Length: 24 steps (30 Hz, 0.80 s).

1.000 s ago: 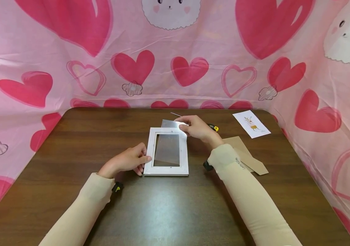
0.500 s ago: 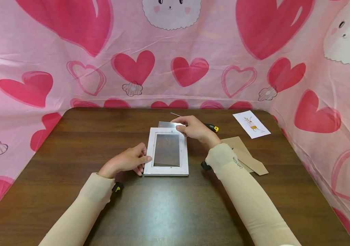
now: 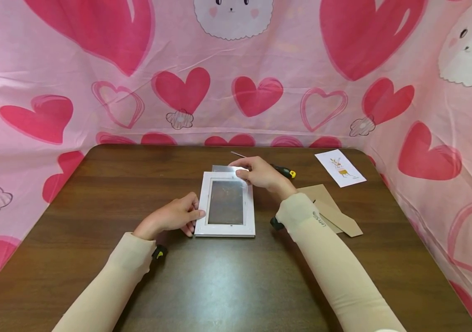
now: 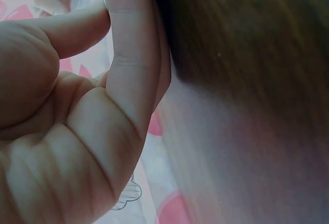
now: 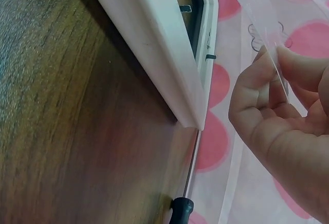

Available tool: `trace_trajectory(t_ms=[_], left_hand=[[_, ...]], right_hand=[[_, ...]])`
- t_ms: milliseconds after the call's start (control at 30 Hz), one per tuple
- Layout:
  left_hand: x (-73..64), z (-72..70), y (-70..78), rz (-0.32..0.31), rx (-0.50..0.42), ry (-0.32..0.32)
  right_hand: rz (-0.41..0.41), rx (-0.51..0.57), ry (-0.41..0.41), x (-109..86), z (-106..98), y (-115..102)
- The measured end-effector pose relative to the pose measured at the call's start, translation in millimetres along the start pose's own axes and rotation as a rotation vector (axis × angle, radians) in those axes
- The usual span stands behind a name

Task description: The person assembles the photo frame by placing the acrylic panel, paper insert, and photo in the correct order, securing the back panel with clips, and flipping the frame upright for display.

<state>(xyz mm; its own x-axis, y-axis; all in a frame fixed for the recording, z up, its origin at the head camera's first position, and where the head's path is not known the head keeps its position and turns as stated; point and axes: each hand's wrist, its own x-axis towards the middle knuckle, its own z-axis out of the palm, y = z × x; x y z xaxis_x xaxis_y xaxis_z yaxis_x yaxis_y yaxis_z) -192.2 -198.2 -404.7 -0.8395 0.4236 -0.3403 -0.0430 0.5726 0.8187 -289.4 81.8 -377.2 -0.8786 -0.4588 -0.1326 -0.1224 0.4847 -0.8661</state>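
Note:
A white picture frame (image 3: 225, 231) lies on the brown table, with small dark tabs along its inner edge in the right wrist view. My left hand (image 3: 173, 216) grips its left side, thumb on top of the border. In the left wrist view the left fingers (image 4: 134, 44) are seen close up, and the frame is hardly visible there. A clear plastic sheet (image 3: 221, 168) lies over the frame's opening, its far end sticking out past the far border. My right hand (image 3: 262, 174) pinches that sheet near its far right corner; the right wrist view shows thumb and fingertips on its edge.
A screwdriver (image 3: 284, 171) with a black and yellow handle lies behind the right hand. Brown backing board (image 3: 329, 207) rests beside the right forearm. Farther right lies a white card (image 3: 341, 168) with a deer-like drawing. Pink heart-patterned cloth (image 3: 236, 55) hangs behind the table.
The right hand has moved slightly left and toward the person, bringing the clear sheet lower and straighter over the frame's opening. The left hand and the frame have stayed put.

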Motion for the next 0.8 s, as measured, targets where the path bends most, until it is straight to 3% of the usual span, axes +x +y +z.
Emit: trace_trajectory(t_ms=[500, 800], left_hand=[[-0.4, 0.8, -0.8, 0.005, -0.004, -0.004], [0.0, 1.0, 1.0, -0.008, -0.004, 0.004]], right_hand=[[-0.011, 0.008, -0.041, 2.0, 5.5, 2.8], [-0.013, -0.063, -0.012, 4.9, 11.2, 5.8]])
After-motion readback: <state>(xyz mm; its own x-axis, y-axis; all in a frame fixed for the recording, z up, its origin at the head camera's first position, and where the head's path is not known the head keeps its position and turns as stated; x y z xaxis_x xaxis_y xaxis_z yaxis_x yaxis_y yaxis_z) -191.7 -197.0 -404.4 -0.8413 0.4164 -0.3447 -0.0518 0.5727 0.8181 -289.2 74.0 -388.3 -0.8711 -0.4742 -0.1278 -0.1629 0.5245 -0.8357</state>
